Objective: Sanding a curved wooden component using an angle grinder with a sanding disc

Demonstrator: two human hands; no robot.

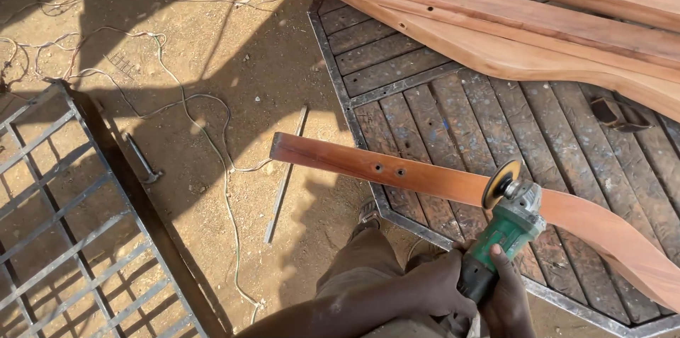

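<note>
Grinder: a green angle grinder (511, 223) is sitting gripped by both hands at its dark rear handle, its round sanding disc (500, 184) standing on edge and touching the plank's upper face.
Plank: a long reddish-brown wooden plank (425, 176) is lying aslant across a slatted metal-framed platform, its squared end jutting out over sandy ground, two small holes showing mid-length, its far end curving wider.

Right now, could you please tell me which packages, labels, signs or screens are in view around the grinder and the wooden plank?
None in view: no package, label, sign or screen shows.
Both hands, left hand and right hand, hold only a green grinder against a reddish wooden plank.
</note>
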